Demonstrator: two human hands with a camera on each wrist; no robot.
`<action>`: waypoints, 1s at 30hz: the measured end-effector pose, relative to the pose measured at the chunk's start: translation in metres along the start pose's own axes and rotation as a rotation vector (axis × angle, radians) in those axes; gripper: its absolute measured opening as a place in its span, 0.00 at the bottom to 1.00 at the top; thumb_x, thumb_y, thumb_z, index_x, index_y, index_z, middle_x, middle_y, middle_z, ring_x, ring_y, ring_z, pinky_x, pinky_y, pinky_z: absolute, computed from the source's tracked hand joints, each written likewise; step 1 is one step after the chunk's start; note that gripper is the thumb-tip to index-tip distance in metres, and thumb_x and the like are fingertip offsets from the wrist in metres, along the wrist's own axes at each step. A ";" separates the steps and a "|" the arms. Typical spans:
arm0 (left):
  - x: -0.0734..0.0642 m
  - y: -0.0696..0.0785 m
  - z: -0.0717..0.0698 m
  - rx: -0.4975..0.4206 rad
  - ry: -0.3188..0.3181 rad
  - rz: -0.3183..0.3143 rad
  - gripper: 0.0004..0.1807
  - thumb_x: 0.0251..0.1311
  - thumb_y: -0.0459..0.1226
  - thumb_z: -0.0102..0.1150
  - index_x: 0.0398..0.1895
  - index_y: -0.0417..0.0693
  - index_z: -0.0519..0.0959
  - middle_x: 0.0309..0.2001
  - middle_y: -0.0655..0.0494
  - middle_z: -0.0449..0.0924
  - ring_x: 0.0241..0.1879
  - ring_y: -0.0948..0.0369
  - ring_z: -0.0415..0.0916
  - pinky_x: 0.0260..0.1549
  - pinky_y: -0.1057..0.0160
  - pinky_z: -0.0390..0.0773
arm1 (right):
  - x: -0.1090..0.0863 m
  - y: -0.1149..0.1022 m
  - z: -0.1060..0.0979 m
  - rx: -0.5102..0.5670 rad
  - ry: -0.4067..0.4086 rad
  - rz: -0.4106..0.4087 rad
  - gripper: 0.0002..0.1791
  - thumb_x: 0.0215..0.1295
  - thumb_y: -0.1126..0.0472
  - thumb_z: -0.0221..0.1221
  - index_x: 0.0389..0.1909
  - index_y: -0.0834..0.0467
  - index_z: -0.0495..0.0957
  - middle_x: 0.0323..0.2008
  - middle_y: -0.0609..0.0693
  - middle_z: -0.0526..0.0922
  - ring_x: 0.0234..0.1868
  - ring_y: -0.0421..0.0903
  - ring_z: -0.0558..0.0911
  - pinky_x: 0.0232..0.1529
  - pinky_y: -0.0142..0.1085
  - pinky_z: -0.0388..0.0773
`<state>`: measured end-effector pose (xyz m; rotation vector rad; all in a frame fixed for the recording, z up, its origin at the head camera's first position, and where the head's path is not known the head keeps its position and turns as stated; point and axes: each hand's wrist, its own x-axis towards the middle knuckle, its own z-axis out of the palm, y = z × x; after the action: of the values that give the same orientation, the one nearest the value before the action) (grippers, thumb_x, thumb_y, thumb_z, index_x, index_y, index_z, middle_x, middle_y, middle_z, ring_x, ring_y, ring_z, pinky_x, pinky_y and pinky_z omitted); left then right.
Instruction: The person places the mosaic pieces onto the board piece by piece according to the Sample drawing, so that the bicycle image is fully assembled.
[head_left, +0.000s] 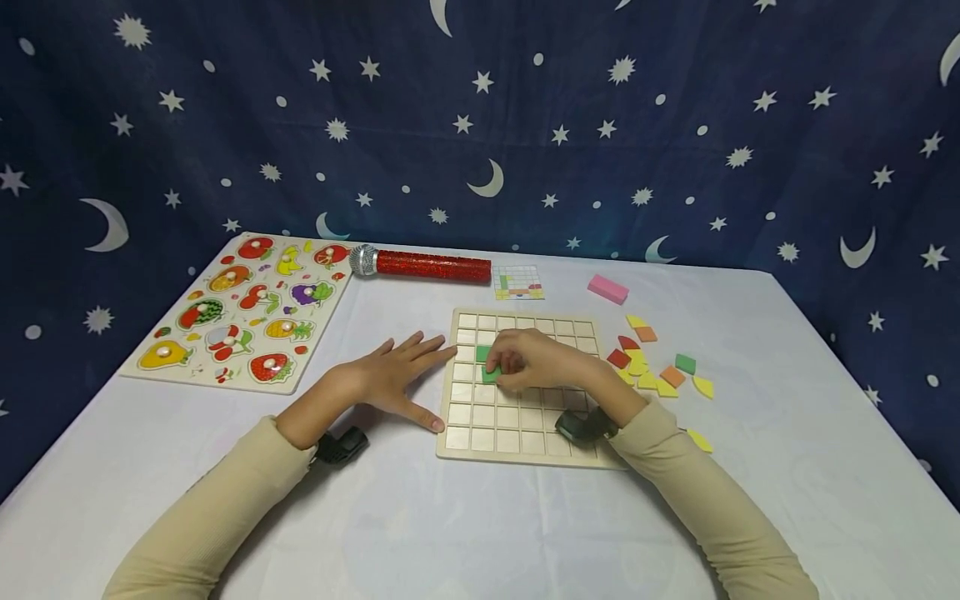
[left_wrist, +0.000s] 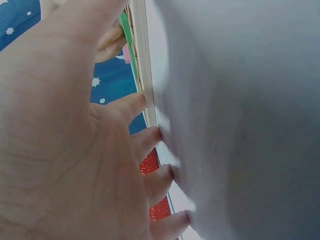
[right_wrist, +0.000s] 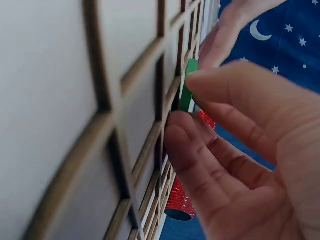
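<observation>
A wooden grid board (head_left: 495, 440) lies on the white table, with one green square tile (head_left: 482, 354) in a cell near its left side. Just below that tile, my right hand (head_left: 542, 360) pinches a second green tile (head_left: 489, 377) between thumb and fingers, over the board. The right wrist view shows a green tile (right_wrist: 188, 90) held tilted close to the grid's cells. My left hand (head_left: 393, 377) rests spread on the table, with index fingertip and thumb at the board's left edge. In the left wrist view its fingers (left_wrist: 134, 106) are extended.
Right of the board lie loose yellow pieces (head_left: 637, 367), orange, red and green ones. Behind it are a printed pattern card (head_left: 517, 279), a pink block (head_left: 608, 288) and a red glittery microphone (head_left: 431, 266). A fruit puzzle board (head_left: 255, 333) lies at left.
</observation>
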<state>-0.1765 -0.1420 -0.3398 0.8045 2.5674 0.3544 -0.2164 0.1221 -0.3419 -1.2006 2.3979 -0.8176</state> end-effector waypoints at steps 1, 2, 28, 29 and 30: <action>0.000 0.000 0.000 0.000 -0.001 -0.001 0.61 0.48 0.65 0.66 0.79 0.55 0.45 0.79 0.48 0.38 0.77 0.44 0.32 0.70 0.35 0.38 | 0.000 0.000 0.001 -0.004 0.008 -0.005 0.08 0.60 0.66 0.64 0.40 0.62 0.82 0.39 0.51 0.80 0.33 0.39 0.77 0.39 0.32 0.78; 0.000 0.000 0.000 0.001 -0.002 -0.002 0.61 0.48 0.65 0.66 0.79 0.55 0.45 0.79 0.48 0.38 0.77 0.44 0.32 0.70 0.35 0.37 | 0.001 0.000 0.002 -0.009 0.014 -0.010 0.08 0.61 0.66 0.64 0.41 0.62 0.82 0.39 0.51 0.80 0.33 0.38 0.77 0.39 0.31 0.78; 0.001 0.001 0.001 0.003 0.000 -0.006 0.61 0.47 0.65 0.66 0.79 0.56 0.45 0.79 0.49 0.39 0.77 0.44 0.32 0.70 0.35 0.38 | -0.001 -0.001 0.001 0.002 -0.013 -0.003 0.09 0.61 0.65 0.65 0.43 0.59 0.83 0.40 0.50 0.79 0.33 0.40 0.75 0.38 0.32 0.76; 0.001 0.001 0.001 0.005 -0.001 -0.007 0.61 0.47 0.65 0.66 0.79 0.56 0.45 0.79 0.49 0.39 0.77 0.44 0.33 0.70 0.35 0.38 | -0.001 -0.001 0.001 0.004 -0.018 -0.004 0.09 0.61 0.65 0.65 0.43 0.59 0.83 0.40 0.50 0.78 0.33 0.40 0.74 0.38 0.32 0.76; 0.001 0.001 0.000 0.009 -0.002 -0.009 0.61 0.47 0.66 0.66 0.79 0.56 0.45 0.79 0.49 0.39 0.77 0.44 0.33 0.70 0.35 0.38 | -0.001 0.000 0.001 0.003 -0.023 -0.008 0.10 0.61 0.65 0.65 0.43 0.59 0.83 0.41 0.50 0.78 0.33 0.40 0.75 0.38 0.32 0.76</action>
<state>-0.1767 -0.1409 -0.3401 0.7965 2.5720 0.3393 -0.2153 0.1228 -0.3423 -1.2127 2.3744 -0.8056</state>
